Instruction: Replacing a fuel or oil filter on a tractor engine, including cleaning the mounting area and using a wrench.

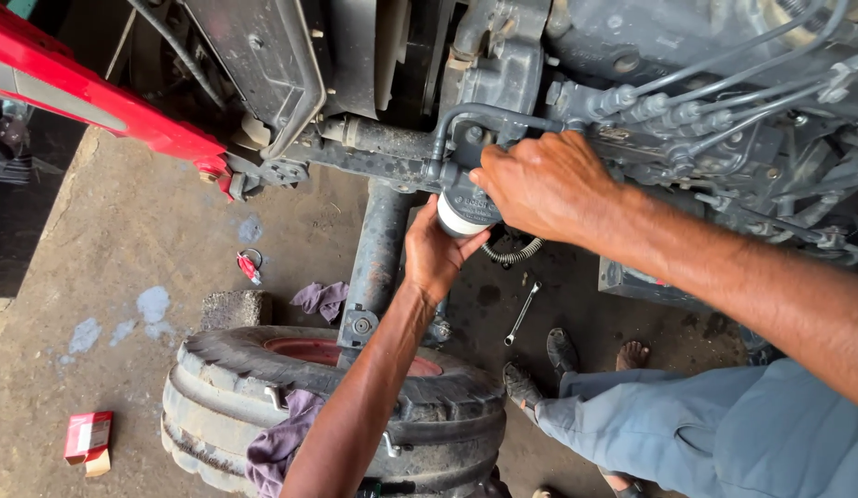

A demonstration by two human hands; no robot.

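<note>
Filter canister (463,214) between both hands' fingers (502,180)

Cylindrical filter (464,214), white and dark grey, upright, under engine, between hands

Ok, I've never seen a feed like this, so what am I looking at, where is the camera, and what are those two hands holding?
The one picture comes from a camera on the person's head, looking down. Both bare hands grip a small round filter canister fixed under a grimy engine: the left hand cups it from below, the right hand wraps around its top. Below them a tyre with a red hub lies on the concrete floor, purple rags draped over it. A spanner, a small red box and a red tag lie on the floor. Grey trouser legs show lower right.
</note>
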